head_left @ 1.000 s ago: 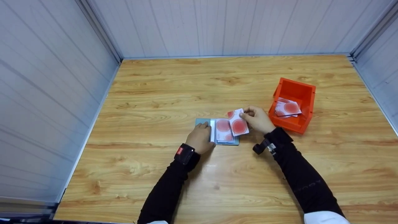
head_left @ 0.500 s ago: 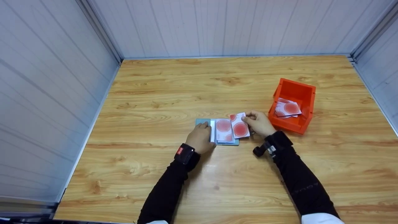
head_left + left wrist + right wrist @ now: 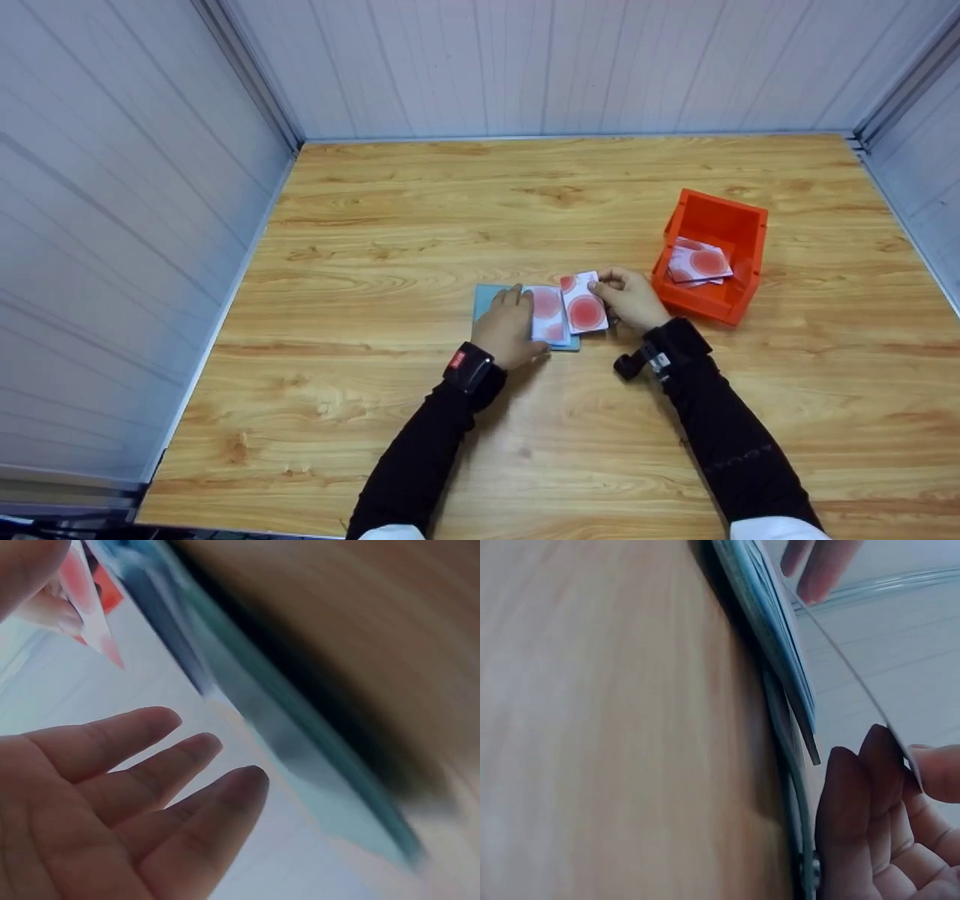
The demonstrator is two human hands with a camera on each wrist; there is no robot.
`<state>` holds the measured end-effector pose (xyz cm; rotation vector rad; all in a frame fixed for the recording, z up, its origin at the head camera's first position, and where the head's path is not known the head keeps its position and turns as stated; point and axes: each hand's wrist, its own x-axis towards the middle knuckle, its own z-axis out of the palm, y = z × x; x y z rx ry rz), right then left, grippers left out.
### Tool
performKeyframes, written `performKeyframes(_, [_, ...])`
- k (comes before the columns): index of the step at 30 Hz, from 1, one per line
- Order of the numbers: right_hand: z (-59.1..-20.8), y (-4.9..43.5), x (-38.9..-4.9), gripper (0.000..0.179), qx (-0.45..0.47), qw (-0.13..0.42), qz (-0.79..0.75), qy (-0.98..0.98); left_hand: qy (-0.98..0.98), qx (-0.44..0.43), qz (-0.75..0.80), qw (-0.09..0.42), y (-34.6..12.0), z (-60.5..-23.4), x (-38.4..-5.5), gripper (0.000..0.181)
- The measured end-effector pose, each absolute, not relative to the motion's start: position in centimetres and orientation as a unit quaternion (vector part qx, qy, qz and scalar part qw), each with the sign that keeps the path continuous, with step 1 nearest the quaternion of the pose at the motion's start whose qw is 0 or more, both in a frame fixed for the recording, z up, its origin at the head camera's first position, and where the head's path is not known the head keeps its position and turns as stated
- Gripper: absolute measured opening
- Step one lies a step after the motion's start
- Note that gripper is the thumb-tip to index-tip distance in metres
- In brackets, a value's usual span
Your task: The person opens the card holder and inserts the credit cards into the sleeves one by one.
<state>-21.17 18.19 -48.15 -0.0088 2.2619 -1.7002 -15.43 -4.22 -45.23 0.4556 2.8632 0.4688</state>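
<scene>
A teal card holder (image 3: 484, 298) lies open on the table, its stack of sleeves (image 3: 769, 630) seen edge-on in the right wrist view. A white card with red circles (image 3: 547, 313) shows in the top sleeve. My left hand (image 3: 510, 326) is over the holder's middle, fingertips at the left edge of that card; its fingers (image 3: 202, 825) are extended and loosely spread in the left wrist view. My right hand (image 3: 630, 300) pinches another white card with red circles (image 3: 583, 304) between thumb and fingers, tilted just right of the sleeves, partly over the holder's right side.
To the right stands an orange bin (image 3: 724, 210) with several similar cards (image 3: 701, 261) in it. White panel walls (image 3: 450, 67) border the wooden table (image 3: 315, 420) at the back and sides.
The left hand has shifted right, from the holder's left cover to the edge of the sleeves. The right hand has drawn its card slightly right and turned it more upright.
</scene>
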Motion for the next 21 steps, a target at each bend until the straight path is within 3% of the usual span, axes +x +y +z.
performKeyframes(13, [-48.2, 18.4, -21.0, 0.022, 0.004, 0.159, -0.624, 0.765, 0.975, 0.137, 0.134, 0.112, -1.0, -45.7, -16.7, 0.103])
performKeyframes(21, [-48.3, 18.8, -21.1, 0.023, -0.005, 0.150, -0.611, 0.777, 0.959, 0.142, 0.207, 0.132, -1.7, -45.2, -16.6, 0.091])
